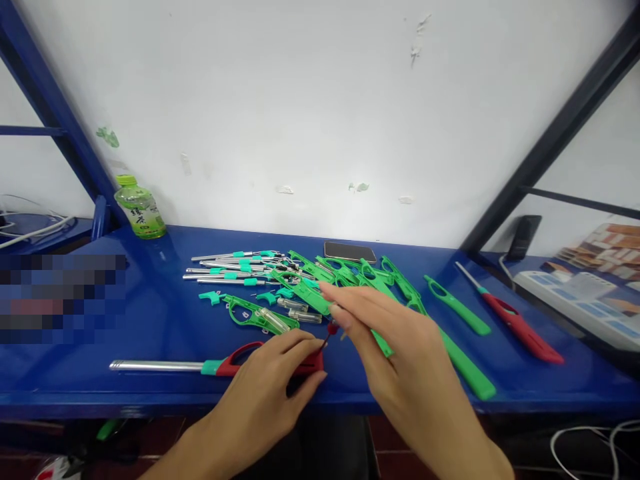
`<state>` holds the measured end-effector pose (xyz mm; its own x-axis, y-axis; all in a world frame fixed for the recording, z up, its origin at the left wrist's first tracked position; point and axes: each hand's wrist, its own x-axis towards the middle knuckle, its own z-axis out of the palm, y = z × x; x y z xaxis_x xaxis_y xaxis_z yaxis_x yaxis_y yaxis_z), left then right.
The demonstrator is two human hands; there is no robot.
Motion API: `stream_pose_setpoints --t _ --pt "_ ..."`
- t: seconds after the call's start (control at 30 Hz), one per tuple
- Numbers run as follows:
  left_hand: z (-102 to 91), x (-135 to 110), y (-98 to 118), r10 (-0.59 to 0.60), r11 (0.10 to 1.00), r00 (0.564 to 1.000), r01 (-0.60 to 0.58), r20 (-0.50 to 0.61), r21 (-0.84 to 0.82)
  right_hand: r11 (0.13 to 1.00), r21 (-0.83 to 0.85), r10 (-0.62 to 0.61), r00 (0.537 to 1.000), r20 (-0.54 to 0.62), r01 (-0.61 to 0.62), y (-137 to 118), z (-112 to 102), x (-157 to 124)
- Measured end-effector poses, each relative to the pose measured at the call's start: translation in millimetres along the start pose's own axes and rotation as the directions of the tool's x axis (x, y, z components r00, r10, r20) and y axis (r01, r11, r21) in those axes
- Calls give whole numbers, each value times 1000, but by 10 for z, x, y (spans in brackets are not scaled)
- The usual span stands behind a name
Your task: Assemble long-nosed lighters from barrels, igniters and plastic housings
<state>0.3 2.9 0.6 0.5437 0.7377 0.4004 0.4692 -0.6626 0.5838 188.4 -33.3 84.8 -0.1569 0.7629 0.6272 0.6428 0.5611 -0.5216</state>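
Near the table's front edge lies a red long-nosed lighter (231, 365) with a silver tube and a teal collar, tube pointing left. My left hand (265, 380) is closed around its handle end. In my right hand (395, 340) is a small screwdriver (331, 329), mostly hidden by the fingers; a bit of red and a thin dark shaft show. Its shaft slants down to the handle end by my left fingertips; whether it sits in a screw I cannot tell. Beyond my hands are green lighter shells (300, 291), clear fuel tanks (305, 316) and silver tubes (227, 275) with teal collars.
A green-capped tea bottle (143, 210) stands at the back left, and a phone (350, 252) lies by the wall. To the right are a green shell half (457, 305) and another red lighter (520, 323). Blue frame posts (545, 113) rise at both sides.
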Motion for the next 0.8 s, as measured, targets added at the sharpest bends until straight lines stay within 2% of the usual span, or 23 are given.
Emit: stream_pose_setpoints --t 0.1,0.3,0.37,0.47,0.53,0.7,0.8 --pt "-11 10 8 2 1000 1000 -2 8 -10 998 60 13 995 95 -19 -27 -41 -32" --pt "-38 11 25 -19 1000 998 20 52 -20 984 -72 159 987 -25 -161 -85 25 -9" --pt "-33 7 20 -10 1000 999 11 38 -13 987 -81 137 990 -39 -140 -90 20 -15" --pt "-26 10 17 0 1000 1000 0 20 -6 997 6 73 995 67 -73 -95 -19 -34" --pt "-32 18 26 -3 1000 1000 3 26 -3 996 48 71 992 109 -76 -104 -27 -36" --pt "-54 33 53 -15 1000 998 15 64 -8 986 -66 149 988 -46 -152 -118 15 -13" --pt "-44 27 49 -17 1000 998 17 58 -14 996 -30 86 996 17 -86 -108 -11 -22"
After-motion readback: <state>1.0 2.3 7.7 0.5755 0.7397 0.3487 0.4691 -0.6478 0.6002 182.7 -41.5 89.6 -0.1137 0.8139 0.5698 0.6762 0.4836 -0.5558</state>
